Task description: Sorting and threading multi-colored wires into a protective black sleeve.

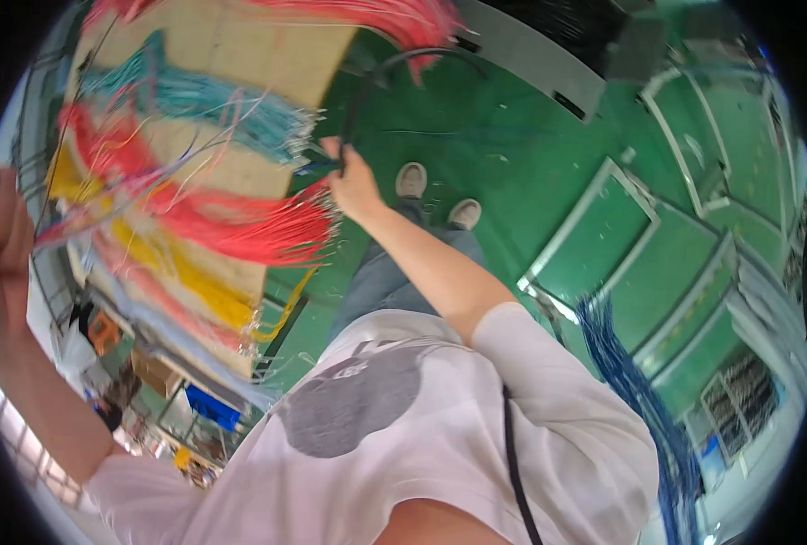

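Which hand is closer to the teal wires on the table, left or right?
Right. The right hand is close by the silvery ends of the teal wires. The left hand is farther off, by the picture's left edge.

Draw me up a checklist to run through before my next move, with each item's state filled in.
1. Right hand closed on the black cable: ok.
2. Left hand gripping something: cannot tell; it is blurred at the picture's rim.
3. Red wire bundle wholly on the table: not ok; its ends stick out past the edge.
4. Bundles free of stray wires: not ok; loose thin strands lie across the red one.
5. Both shoes on the green floor: ok.
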`<state>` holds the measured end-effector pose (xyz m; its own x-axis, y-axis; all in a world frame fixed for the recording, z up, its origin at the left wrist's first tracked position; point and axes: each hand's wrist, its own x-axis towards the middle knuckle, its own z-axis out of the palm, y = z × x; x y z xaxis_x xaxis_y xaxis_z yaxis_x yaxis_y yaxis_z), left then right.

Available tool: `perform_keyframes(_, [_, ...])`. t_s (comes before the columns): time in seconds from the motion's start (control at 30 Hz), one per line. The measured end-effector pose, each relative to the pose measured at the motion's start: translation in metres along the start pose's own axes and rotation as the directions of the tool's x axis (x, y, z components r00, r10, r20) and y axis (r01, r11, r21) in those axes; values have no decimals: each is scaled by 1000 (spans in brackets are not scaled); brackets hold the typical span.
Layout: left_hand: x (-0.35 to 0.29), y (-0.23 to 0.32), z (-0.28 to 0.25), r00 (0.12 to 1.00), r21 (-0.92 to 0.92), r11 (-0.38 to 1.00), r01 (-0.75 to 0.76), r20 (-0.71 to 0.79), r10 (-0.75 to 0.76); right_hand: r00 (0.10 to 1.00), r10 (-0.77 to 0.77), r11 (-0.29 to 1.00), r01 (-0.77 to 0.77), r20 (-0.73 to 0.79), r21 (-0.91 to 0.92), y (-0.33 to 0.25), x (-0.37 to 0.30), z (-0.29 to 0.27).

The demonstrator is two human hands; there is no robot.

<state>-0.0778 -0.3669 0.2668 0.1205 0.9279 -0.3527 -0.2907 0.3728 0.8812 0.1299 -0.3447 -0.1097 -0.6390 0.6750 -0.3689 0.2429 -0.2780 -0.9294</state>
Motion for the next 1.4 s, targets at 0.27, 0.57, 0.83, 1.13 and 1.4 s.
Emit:
perform_keyframes(0.27, [69,-82,33,808,315,828,463,-534,-249,997,18,993,-9,77,-114,29,3,-30])
perform_keyframes(0.57, [142,-189,44,454,112,443,889,-95,-886,950,221,763,-309,220,568,-117,-74,-86])
perform_keyframes(0.83, [212,-177,71,892,-547,777,310,-114,-437,967,195,891,-104,-165,442,-137,-150,-151])
perform_keyframes(1.13, [268,-93,49,979,-393,907,150,-71,-192,509,572,764,-45,-643,644,-46,-333,-268])
perform_keyframes(1.4, [271,-66,50,999,-541,840,-48,-9,51,453,519,778,101,-725,620,-34,-326,-274])
